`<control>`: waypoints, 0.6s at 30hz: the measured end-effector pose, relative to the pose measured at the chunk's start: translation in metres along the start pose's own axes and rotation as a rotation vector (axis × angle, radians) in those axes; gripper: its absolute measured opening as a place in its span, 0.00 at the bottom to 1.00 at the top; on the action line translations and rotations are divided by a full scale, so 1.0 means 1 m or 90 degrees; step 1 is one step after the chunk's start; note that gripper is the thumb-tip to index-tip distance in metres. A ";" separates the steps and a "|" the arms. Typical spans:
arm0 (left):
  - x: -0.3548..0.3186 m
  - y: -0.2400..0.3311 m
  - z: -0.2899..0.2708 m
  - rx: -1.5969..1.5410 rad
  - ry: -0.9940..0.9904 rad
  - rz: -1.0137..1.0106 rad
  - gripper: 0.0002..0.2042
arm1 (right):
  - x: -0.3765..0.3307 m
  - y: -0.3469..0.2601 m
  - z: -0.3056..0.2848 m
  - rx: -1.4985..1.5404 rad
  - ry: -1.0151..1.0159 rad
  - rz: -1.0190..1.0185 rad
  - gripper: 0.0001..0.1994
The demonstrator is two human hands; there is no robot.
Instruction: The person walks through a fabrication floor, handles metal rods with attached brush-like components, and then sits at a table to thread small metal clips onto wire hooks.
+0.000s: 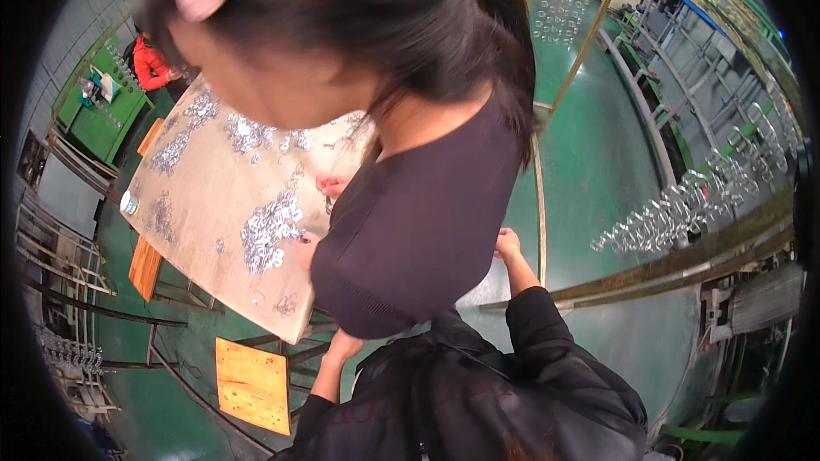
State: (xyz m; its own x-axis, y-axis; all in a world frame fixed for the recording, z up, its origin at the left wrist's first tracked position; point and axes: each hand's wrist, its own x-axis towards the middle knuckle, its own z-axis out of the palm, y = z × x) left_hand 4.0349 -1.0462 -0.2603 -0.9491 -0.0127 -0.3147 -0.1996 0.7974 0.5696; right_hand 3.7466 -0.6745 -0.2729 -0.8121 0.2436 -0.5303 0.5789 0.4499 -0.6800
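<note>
A co-worker in a dark top (418, 213) leans across in front of me and takes up the middle of the view. Low on the left, my left hand (345, 345) is beside the lower edge of that top, its fingers hidden. My right hand (508, 243) is at the other side of the co-worker, fingers curled in; whatever they may hold does not show. On the pale table (188, 230) lies a pile of small silver metal pieces (269, 235). The co-worker's hands (331, 186) are at the table, close to that pile.
More silver pieces (248, 132) and thin wire hooks (162, 215) are spread over the table. A wooden stool (252, 384) stands by its near corner. At right, shiny metal parts (692, 205) hang near a long beam (675, 277). A person in red (151, 64) is beyond the table.
</note>
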 end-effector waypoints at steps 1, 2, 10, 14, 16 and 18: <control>0.000 -0.005 0.008 0.002 0.022 -0.010 0.11 | -0.004 -0.023 -0.003 -0.034 0.033 -0.018 0.17; 0.006 -0.023 0.025 0.039 0.039 0.082 0.11 | 0.008 -0.028 -0.005 -0.128 0.026 -0.083 0.18; 0.005 -0.036 0.056 0.087 0.155 -0.032 0.11 | 0.022 -0.078 0.039 -0.567 -0.214 -0.353 0.20; 0.005 -0.037 0.055 0.077 0.159 -0.059 0.11 | 0.009 -0.070 0.060 -0.781 -0.404 -0.407 0.19; 0.005 -0.038 0.057 0.067 0.174 -0.079 0.11 | -0.003 -0.073 0.077 -0.866 -0.484 -0.451 0.19; -0.001 -0.045 0.055 0.057 0.184 -0.098 0.11 | -0.017 -0.070 0.090 -0.931 -0.551 -0.476 0.19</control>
State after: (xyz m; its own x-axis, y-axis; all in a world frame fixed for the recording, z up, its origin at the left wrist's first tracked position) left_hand 4.0582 -1.0489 -0.3269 -0.9420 -0.2976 -0.1555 -0.3356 0.8228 0.4586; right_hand 3.7263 -0.7879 -0.2618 -0.3060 -0.5706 -0.7621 -0.7350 0.6503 -0.1918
